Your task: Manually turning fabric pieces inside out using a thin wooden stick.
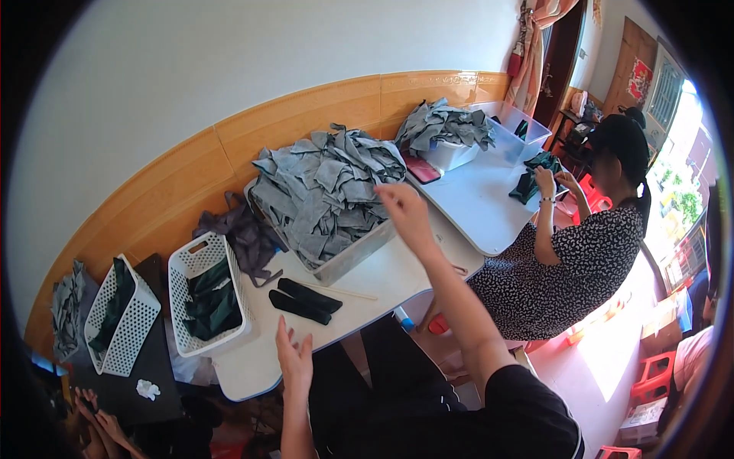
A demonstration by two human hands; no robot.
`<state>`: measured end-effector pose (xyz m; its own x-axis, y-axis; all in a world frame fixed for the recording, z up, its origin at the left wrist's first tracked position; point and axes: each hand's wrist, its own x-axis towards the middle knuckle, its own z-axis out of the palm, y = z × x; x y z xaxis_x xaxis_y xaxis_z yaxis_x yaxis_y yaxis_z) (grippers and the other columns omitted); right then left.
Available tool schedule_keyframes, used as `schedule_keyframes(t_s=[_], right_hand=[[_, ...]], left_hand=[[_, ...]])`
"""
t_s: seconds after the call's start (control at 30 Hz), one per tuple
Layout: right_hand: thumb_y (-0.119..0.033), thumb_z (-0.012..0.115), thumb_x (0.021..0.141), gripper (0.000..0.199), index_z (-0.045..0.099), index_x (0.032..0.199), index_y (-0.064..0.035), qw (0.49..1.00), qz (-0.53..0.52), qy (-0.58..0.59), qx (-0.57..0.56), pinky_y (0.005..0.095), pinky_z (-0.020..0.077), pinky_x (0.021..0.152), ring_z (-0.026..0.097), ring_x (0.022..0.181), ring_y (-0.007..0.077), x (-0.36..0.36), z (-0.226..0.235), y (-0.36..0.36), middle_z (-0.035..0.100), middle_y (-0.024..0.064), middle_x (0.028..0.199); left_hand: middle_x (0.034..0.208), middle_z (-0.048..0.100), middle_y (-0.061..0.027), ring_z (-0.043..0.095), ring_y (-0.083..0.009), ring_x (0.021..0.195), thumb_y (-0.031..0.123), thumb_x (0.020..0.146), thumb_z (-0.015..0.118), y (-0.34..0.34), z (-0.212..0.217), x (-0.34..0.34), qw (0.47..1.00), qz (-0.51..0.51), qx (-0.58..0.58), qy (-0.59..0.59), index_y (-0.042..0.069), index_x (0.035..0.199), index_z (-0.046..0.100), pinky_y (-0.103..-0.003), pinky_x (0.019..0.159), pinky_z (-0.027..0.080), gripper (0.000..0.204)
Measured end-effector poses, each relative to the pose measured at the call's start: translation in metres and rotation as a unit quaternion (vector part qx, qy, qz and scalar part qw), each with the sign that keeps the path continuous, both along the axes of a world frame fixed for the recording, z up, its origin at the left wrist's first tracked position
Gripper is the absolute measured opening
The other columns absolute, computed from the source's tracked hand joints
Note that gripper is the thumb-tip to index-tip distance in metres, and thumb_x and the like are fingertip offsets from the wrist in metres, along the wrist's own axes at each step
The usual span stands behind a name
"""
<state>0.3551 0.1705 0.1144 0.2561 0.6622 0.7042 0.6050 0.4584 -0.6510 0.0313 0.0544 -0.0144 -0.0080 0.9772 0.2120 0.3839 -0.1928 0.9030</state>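
Note:
My right hand (pixel 403 210) reaches out to a tall heap of grey cloth pieces (pixel 329 187) piled in a clear bin (pixel 353 256) on the white table (pixel 252 363), fingertips at the edge of the heap. Whether it grips a piece I cannot tell. My left hand (pixel 294 359) hovers open over the table's near edge, palm down, holding nothing. Just beyond it lie two dark folded cloth rolls (pixel 306 300) with a thin wooden stick (pixel 344 291) beside them.
A white perforated basket (pixel 200 260) with dark green cloth stands left of the rolls, another basket (pixel 122 317) farther left. A second table (pixel 478 203) holds more grey cloth (pixel 443 124) in clear bins. A seated person in a patterned dress (pixel 569 260) handles green cloth there.

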Motion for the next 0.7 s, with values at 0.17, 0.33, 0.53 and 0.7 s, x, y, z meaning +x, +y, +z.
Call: schedule_keyframes(t_s=[0.17, 0.33, 0.53, 0.7], right_hand=[[-0.019, 0.067, 0.082, 0.032, 0.066, 0.112, -0.0072, 0.967, -0.23, -0.101, -0.051, 0.0426, 0.0471, 0.085, 0.06, 0.1, 0.0329, 0.077, 0.011, 0.102, 0.063, 0.0139, 0.113], [-0.023, 0.069, 0.079, 0.036, 0.066, 0.112, -0.0069, 0.96, -0.169, -0.14, -0.172, 0.0441, 0.0483, 0.089, 0.061, 0.103, 0.035, 0.098, -0.001, 0.135, 0.064, 0.0163, 0.108], [-0.021, 0.065, 0.085, 0.024, 0.068, 0.099, -0.001, 0.973, -0.218, -0.068, -0.034, 0.0376, 0.0492, 0.069, 0.064, 0.071, 0.0263, 0.101, 0.006, 0.122, 0.064, 0.0158, 0.072], [-0.016, 0.059, 0.092, 0.018, 0.066, 0.092, 0.0007, 0.965, -0.062, 0.228, 0.118, 0.0293, 0.0431, 0.058, 0.051, 0.061, 0.0122, 0.088, 0.051, 0.076, 0.062, 0.0051, 0.072]], left_hand=[[0.126, 0.055, -0.0184, 0.062, -0.0212, 0.103, 0.005, 0.088, 0.062, -0.063, -0.005, -0.008, 0.984, 0.004, -0.123, -0.125, -0.001, 0.138, 0.04, -0.027, 0.083, 0.051, 0.055], [0.103, 0.067, -0.0144, 0.066, -0.016, 0.088, 0.001, 0.087, 0.062, -0.099, -0.027, -0.024, 0.97, 0.024, -0.171, -0.169, -0.005, 0.122, 0.056, -0.025, 0.079, 0.051, 0.035], [0.099, 0.068, -0.0136, 0.066, -0.0157, 0.089, 0.002, 0.087, 0.062, -0.103, -0.038, -0.029, 0.968, 0.012, -0.184, -0.169, -0.005, 0.112, 0.062, -0.025, 0.081, 0.052, 0.026], [0.098, 0.068, -0.0117, 0.066, -0.0148, 0.088, 0.002, 0.087, 0.063, -0.088, -0.014, -0.005, 0.973, -0.043, -0.166, -0.157, -0.004, 0.108, 0.064, -0.025, 0.08, 0.052, 0.022]])
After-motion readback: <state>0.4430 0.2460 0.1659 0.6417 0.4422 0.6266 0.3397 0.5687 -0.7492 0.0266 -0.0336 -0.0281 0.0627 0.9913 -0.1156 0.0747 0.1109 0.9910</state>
